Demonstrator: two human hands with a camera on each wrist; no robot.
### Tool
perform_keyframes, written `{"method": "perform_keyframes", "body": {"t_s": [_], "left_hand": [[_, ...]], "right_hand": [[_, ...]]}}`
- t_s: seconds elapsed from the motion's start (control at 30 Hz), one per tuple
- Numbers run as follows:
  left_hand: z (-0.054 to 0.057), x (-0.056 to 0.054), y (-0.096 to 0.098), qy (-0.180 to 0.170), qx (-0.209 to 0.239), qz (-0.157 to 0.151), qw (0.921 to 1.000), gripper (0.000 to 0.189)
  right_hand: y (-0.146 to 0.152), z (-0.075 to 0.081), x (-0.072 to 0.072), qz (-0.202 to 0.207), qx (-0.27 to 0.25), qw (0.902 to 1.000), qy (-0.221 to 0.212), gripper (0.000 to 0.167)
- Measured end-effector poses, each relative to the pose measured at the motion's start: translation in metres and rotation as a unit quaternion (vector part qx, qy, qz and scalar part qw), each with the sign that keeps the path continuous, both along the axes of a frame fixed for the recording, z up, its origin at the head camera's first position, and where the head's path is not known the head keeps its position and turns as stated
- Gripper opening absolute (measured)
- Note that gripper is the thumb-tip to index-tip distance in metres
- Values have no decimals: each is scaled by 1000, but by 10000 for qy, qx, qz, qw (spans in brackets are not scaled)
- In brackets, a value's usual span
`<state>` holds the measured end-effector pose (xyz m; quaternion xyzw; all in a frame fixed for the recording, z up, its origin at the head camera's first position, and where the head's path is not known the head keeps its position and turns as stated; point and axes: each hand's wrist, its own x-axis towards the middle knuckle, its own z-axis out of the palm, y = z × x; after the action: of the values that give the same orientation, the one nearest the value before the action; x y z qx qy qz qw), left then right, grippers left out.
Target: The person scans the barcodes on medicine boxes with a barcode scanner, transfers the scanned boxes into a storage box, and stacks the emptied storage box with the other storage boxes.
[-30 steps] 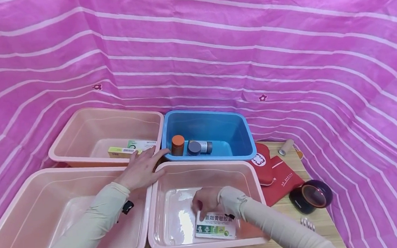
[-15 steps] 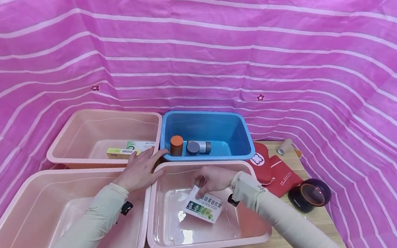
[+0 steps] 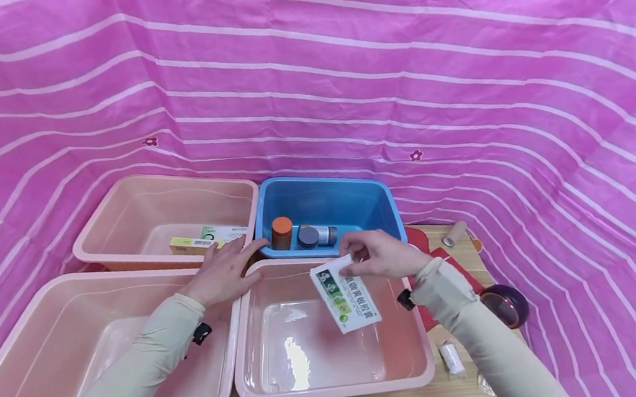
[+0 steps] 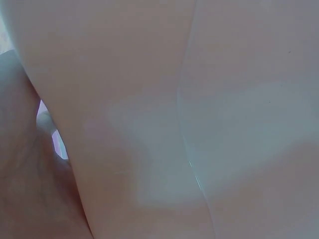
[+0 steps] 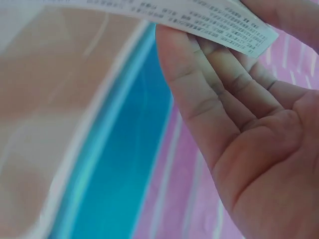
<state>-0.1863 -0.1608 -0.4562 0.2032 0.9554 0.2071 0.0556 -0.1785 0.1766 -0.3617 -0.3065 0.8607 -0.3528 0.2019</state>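
Observation:
My right hand (image 3: 375, 253) pinches a flat white medicine packet (image 3: 354, 298) with green pictures and dark Chinese print by one corner. The packet hangs tilted over the front right pink bin (image 3: 339, 391). From the right wrist side, thumb and fingers grip the packet's printed back (image 5: 219, 25) near its corner. My left hand (image 3: 220, 273) lies with spread fingers on the rims where the bins meet, thumb at the edge of the blue bin (image 3: 345, 187). In the left wrist view, a pink bin wall (image 4: 129, 74) fills most of the picture, with part of the left hand (image 4: 25, 149) at its edge.
The back left pink bin (image 3: 165, 184) holds a yellow box (image 3: 187, 245) and a green-white box (image 3: 225, 232). In the blue bin are an orange-capped bottle (image 3: 281, 232) and dark-capped bottles (image 3: 308, 238). Red pouches, a bandage roll (image 3: 451, 359) and a dark round object (image 3: 504, 306) lie at right.
The right hand has lifted the medicine packet off the front right bin's floor and carried it up and to the right, turning it. The left hand stays in place.

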Motion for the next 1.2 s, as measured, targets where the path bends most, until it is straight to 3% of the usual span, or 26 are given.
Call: {"method": "perform_keyframes", "body": {"t_s": [0.27,0.5,0.63,0.77,0.93,1.2], "left_hand": [[0,1,0,135,11,-44,9999,66],[1,2,0,103,52,-55,9999,66],[2,2,1,101,17,-50,9999,66],[2,1,1,54,-4,-49,10000,67],[1,1,0,-46,-14,-15,10000,67],[1,1,1,-55,-44,-21,10000,66]], "right_hand": [[49,17,13,-785,-13,9967,189,28],[100,9,27,-981,-365,9942,-243,33],[126,6,40,-1283,-494,9905,-76,28],[150,6,52,-1591,-466,9860,181,40],[183,3,58,-1475,-527,9872,291,57],[224,-11,68,-1859,-488,9809,290,32]]}}
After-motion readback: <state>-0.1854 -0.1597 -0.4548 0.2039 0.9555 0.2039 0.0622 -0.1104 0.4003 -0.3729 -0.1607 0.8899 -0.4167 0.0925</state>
